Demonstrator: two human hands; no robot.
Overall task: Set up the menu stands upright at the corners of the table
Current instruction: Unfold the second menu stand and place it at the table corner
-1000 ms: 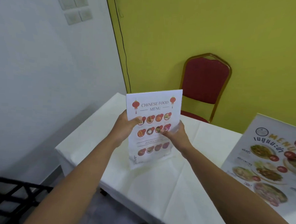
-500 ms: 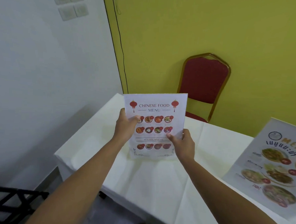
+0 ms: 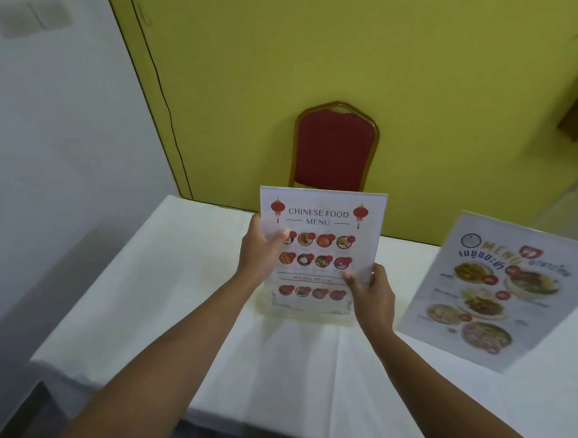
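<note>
A clear stand holding a white "Chinese Food Menu" sheet (image 3: 321, 220) stands upright, facing me, on the table with the white cloth (image 3: 164, 279). Its lower edge appears to meet the cloth near the table's far edge. My left hand (image 3: 259, 254) grips its left edge, thumb across the front. My right hand (image 3: 372, 298) holds its lower right edge. A second, larger menu stand (image 3: 498, 293) with food photos and Thai lettering leans back on the right side of the table.
A red chair with a gold frame (image 3: 335, 147) stands behind the table against the yellow wall (image 3: 390, 56). A white wall (image 3: 51, 122) runs along the left. The table's left corners lie bare of objects.
The Chinese menu stand has shifted right and away from me, and gone from tilted to square and upright. Both hands kept hold of it. My view swung right.
</note>
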